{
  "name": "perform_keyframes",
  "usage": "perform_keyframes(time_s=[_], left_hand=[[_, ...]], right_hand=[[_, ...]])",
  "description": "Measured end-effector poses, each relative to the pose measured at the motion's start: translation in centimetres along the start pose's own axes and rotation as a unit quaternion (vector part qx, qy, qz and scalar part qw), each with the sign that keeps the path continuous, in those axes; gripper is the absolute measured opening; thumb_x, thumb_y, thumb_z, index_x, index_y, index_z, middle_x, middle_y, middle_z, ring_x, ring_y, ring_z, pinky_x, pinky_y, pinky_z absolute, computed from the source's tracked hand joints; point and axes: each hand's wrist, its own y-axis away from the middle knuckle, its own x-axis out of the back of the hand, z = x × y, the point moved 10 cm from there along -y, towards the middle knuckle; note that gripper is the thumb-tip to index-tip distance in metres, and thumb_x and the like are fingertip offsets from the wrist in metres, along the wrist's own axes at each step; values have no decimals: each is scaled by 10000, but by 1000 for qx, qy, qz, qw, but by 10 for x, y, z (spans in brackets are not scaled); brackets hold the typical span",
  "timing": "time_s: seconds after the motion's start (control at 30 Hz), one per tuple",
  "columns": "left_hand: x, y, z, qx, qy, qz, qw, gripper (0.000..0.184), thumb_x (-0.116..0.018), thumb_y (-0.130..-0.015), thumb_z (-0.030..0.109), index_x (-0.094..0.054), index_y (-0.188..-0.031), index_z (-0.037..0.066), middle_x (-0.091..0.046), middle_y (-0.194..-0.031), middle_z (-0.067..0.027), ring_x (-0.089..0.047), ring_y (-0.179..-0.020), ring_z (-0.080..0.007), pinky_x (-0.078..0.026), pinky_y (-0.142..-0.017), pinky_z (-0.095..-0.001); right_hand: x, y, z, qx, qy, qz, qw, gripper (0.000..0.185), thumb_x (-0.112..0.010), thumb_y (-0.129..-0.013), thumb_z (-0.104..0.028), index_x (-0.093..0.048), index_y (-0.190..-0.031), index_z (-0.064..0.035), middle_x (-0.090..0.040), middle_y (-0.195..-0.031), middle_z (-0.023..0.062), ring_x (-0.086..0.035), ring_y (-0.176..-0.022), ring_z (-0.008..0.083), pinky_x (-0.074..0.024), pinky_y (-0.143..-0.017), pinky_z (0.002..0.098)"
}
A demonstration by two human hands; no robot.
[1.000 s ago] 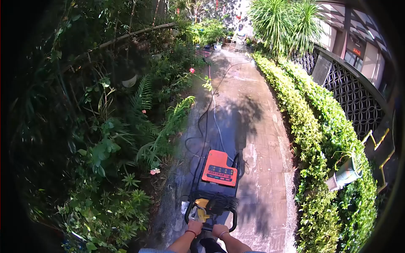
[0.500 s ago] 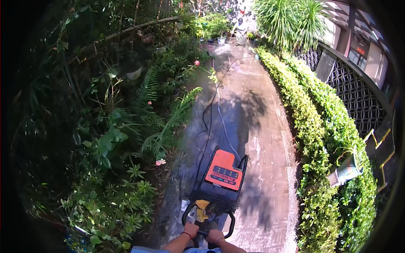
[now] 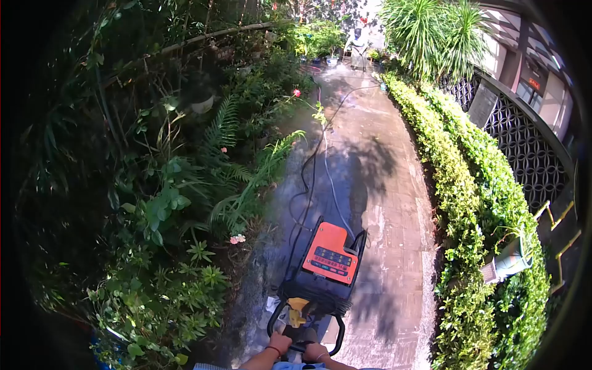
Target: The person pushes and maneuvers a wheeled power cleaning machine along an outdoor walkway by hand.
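My left hand (image 3: 280, 343) is wrapped around the black looped push handle (image 3: 340, 333) of a wheeled machine. Close beside it, my right hand (image 3: 316, 352) grips the same bar, with a thin band at the wrist. Ahead of both hands stands the machine, which looks like a pressure washer (image 3: 330, 242), with an orange-red top and a dark label panel. A yellow cloth (image 3: 297, 310) hangs near the handle, next to dark coiled cable or hose. The machine's wheels are hidden.
Hoses (image 3: 327, 148) run along the wet paved path (image 3: 388, 246) toward a person (image 3: 357, 46) at the far end, where spray shows. Dense plants (image 3: 166, 203) border the left. A trimmed hedge (image 3: 456, 185) lines the right, with a tilted pale pot (image 3: 509, 261) on it.
The view has shifted slightly, so the path and plants sit a little farther right. Both hands stay closed on the handle, and the machine keeps nearly the same place before me.
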Motion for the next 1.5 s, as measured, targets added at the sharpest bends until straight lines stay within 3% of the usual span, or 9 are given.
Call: perform_keyframes(time_s=[0.13, 0.23, 0.47, 0.8, 1.5], left_hand=[[8, -7, 0, 17, 7, -31, 999, 166, -489, -716, 149, -654, -735, 158, -641, -764, -59, -613, -775, -223, -367, -750, -398], [15, -19, -3, 13, 12, -21, 1000, 114, -524, -691, 185, -626, -730, 154, -628, -732, -57, -607, -758, -228, -382, -689, -411], [56, -48, -5, 42, 24, 15, 999, 141, -514, -715, 144, -653, -739, 145, -636, -793, -76, -609, -784, -225, -380, -754, -390], [83, -70, 7, 57, 12, 35, 998, 132, -533, -720, 130, -659, -759, 127, -642, -772, -75, -618, -778, -225, -379, -775, -380], [49, -28, 10, 38, 22, 18, 999, 136, -536, -696, 120, -662, -738, 146, -637, -737, -88, -620, -754, -240, -401, -761, -372]], right_hand=[[12, -2, -3, 3, 3, -5, 1000, 359, -529, -657, -273, -603, -946, -73, -606, -912, 173, -588, -856, 311, -466, -749, 379], [16, -11, 7, -2, -1, 7, 1000, 341, -529, -662, -276, -618, -917, -68, -611, -900, 167, -593, -848, 308, -469, -744, 377], [88, -3, 2, -17, 44, 61, 997, 294, -518, -684, -267, -645, -867, -74, -621, -894, 143, -601, -844, 288, -473, -745, 376], [117, -11, 23, -9, 65, 83, 994, 272, -509, -684, -260, -648, -842, -89, -629, -859, 124, -606, -814, 278, -483, -703, 370], [63, 5, 15, -29, 27, 80, 996, 259, -503, -676, -230, -651, -820, -74, -625, -845, 150, -606, -806, 295, -477, -707, 374]])
